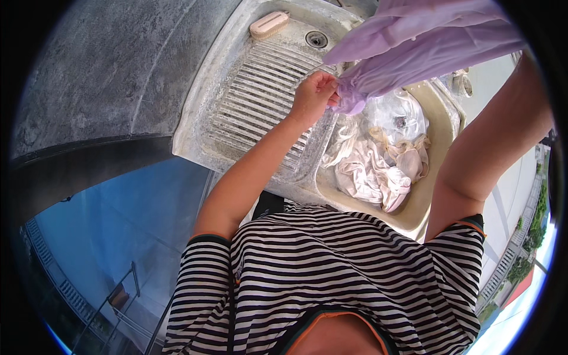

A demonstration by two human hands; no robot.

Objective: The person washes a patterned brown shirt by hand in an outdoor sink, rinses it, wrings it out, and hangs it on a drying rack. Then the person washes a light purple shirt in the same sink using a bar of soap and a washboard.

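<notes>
A wet-looking lavender garment [402, 56] is stretched above the sink, running from the middle toward the upper right. My left hand [315, 96] is closed, its thumb and fingers pinching the garment's bunched lower end. On the right, my right arm is raised toward the garment's upper end, but the hand itself lies beyond the picture's edge. Below the garment, pale crumpled laundry [376, 171] lies in the basin [441, 171] with a patch of water [408, 115].
Left of the basin is the sink's ribbed washboard [254, 94], with a drain hole [316, 39] at its far side. A pinkish scrub brush [269, 25] rests in the far left corner. Alongside stands a grey wall [112, 71]; a metal frame [121, 296] is at lower left.
</notes>
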